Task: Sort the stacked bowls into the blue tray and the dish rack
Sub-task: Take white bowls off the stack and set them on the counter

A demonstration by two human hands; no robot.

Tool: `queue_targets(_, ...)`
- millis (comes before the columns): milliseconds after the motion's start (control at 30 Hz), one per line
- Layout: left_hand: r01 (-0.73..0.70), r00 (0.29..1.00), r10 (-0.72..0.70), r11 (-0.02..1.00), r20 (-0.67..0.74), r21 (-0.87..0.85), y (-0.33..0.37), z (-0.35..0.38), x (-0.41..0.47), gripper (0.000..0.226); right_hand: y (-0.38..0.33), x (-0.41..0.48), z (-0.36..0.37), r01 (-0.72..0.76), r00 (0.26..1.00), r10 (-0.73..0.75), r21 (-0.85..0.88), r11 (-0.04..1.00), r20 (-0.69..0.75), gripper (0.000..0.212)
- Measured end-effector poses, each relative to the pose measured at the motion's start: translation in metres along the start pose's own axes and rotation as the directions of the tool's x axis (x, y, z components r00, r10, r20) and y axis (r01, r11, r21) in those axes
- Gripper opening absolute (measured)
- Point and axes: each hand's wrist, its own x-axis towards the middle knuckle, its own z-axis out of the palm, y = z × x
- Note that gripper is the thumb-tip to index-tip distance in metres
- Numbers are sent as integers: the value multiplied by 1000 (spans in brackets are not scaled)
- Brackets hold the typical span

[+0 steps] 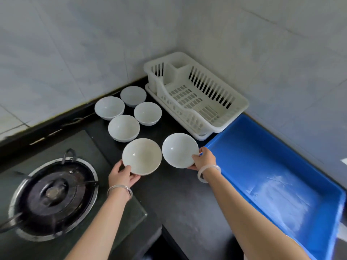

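Note:
Several white bowls stand on the black counter. My left hand (123, 176) grips the near rim of a cream-tinted bowl (142, 156), thumb inside the rim. My right hand (203, 159) grips the right rim of a white bowl (179, 150), tilted toward me. Behind them sit four more white bowls in a cluster; the nearest (123, 127) looks like a stack. The white dish rack (238, 102) stands at the back, with nothing in it. The blue tray (216, 145) lies to the right, also holding nothing.
A gas burner (53, 197) with a metal ring sits at the left on a dark glass hob. Tiled walls meet in a corner behind the rack. Bare black counter (180, 199) stretches between my arms.

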Motion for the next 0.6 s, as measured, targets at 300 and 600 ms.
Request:
queue_targets(300, 30, 999, -32, 997, -42, -66, 5, -1, 24, 46, -19, 39, 46, -120, 992, 117, 79, 990, 41, 18)
queue_targets(600, 54, 998, -57, 994, -35, -95, 2, 2, 27, 46, -18, 52, 59, -219, 975, 220, 231, 948, 25, 22)
